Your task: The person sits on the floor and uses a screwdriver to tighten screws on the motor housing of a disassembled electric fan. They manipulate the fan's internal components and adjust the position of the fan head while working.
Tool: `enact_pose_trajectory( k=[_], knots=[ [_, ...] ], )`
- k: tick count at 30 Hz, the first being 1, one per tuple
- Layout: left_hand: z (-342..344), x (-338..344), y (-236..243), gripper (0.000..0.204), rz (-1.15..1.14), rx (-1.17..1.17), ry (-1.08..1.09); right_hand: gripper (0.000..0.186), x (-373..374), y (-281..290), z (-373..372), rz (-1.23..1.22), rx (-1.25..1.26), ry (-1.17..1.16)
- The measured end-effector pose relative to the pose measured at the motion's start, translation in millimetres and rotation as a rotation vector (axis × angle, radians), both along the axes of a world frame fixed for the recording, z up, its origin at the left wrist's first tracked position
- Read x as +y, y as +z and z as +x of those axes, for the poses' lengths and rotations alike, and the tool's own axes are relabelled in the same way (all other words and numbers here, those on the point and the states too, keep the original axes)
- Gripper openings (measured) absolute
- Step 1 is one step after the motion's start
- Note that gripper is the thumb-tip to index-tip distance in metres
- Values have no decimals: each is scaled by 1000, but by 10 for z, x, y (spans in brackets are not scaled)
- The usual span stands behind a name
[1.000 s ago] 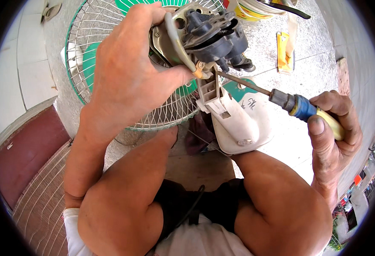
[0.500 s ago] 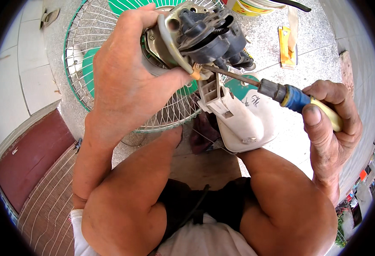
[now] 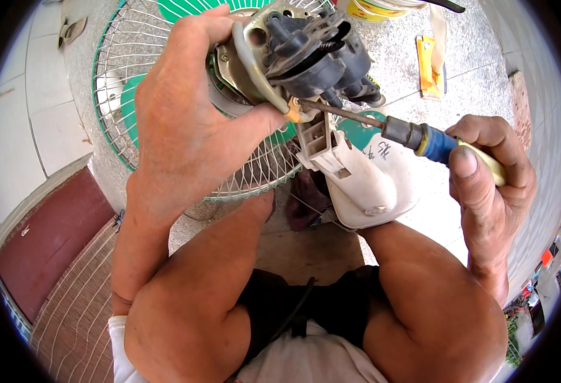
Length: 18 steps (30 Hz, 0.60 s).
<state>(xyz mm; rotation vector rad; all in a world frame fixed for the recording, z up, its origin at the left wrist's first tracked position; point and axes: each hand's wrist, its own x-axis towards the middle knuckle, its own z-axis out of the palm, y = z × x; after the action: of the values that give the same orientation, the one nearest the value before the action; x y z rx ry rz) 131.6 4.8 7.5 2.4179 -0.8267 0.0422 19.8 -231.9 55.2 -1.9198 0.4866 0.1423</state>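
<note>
My left hand (image 3: 184,121) is wrapped round the back of a fan motor (image 3: 318,54), a metal housing with a black plastic gearbox. Its thumb presses near an orange clip (image 3: 293,110) on a grey cable sleeve. In my right hand (image 3: 494,179) is a screwdriver (image 3: 414,135) with a blue and pale yellow handle. The screwdriver's tip reaches the joint beside the orange clip, at the top of the white fan stand (image 3: 363,182); the exact contact is hidden. Behind the motor lies the wire fan guard (image 3: 117,64) with green blades (image 3: 130,102).
A yellow and white bucket (image 3: 376,9) stands at the far edge, with a yellow packet (image 3: 428,67) to its right. At left are a dark red panel (image 3: 50,236) and a brown ribbed mat (image 3: 79,313). My bare knees flank the white stand's base.
My right hand and the screwdriver have shifted slightly left and up, the tip staying at the same joint. My left hand keeps its hold on the motor.
</note>
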Motion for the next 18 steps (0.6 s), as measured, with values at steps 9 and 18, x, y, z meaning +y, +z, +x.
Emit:
enact_pose_trajectory(
  k=[9, 18],
  knots=[
    [26, 21, -8, 66, -29, -23, -31, 27, -18, 105, 17, -212, -181, 226],
    [4, 18, 1, 67, -6, -101, -58, 33, -27, 313, 23, -110, 202, 128]
  ],
)
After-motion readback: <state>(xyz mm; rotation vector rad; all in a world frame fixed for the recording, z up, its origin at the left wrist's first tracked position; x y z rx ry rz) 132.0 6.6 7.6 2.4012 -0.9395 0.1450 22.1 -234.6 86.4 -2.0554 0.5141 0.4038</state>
